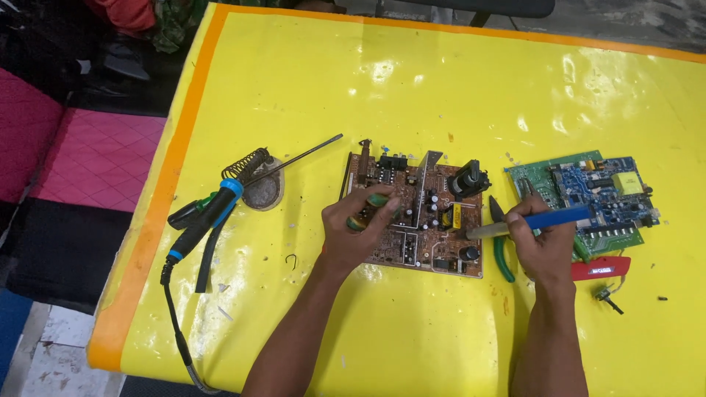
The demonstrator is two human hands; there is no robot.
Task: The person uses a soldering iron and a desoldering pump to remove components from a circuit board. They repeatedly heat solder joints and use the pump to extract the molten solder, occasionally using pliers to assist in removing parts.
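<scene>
A brown circuit board [412, 242] with capacitors, a metal heat sink and a black transformer lies in the middle of the yellow table [412, 88]. My left hand [357, 228] rests on the board's left part, its fingers closed on a small green object that I cannot make out clearly. My right hand [540, 239] grips a blue-handled soldering tool [529, 222]. The tool's metal tip points left and touches the board near its right edge.
A second soldering iron [209, 213] sits in a coil stand [257, 180] at the left, its cable running off the front edge. A green and blue circuit board [588, 191], green-handled pliers [501, 254] and a red tool [601, 268] lie at the right.
</scene>
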